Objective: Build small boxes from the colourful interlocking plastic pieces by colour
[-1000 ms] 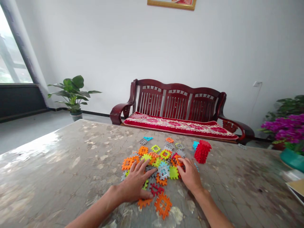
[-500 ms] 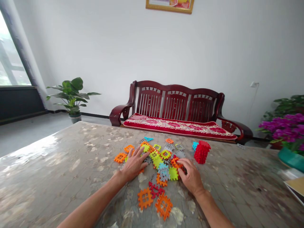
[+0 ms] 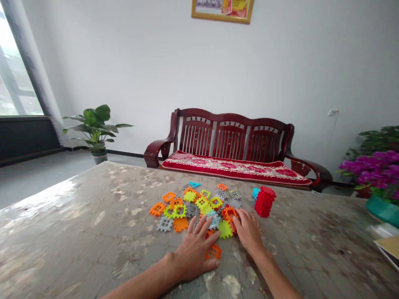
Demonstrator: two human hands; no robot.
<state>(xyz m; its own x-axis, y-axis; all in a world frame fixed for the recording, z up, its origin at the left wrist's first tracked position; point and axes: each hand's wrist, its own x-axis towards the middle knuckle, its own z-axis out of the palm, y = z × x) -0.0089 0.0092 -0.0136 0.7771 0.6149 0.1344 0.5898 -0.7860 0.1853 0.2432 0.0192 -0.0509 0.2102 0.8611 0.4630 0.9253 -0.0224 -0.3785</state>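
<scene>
A loose pile of flat interlocking plastic tiles with notched edges lies on the table in orange, lime, grey, light blue and red. My left hand [image 3: 198,245] rests flat over the pile's near side, fingers spread, partly covering an orange tile [image 3: 214,251]. At the right edge of the pile is my right hand [image 3: 249,232], its fingers extended and touching or close beside an orange tile [image 3: 229,213]; its fingertips are partly hidden. A lime tile [image 3: 225,229] lies between the two hands. Beyond my right hand stands a stack of red tiles [image 3: 264,202].
A patterned cloth covers the table [image 3: 102,232]. One light-blue piece [image 3: 256,192] sits beside the red stack. Purple flowers in a teal pot [image 3: 382,209] stand at the far right. Behind the table is a dark wooden bench [image 3: 230,137] with a red cushion.
My left hand has moved right and toward me, from the pile's left side onto its near side, over tiles that lay in view. My right hand stays near the orange tiles.
</scene>
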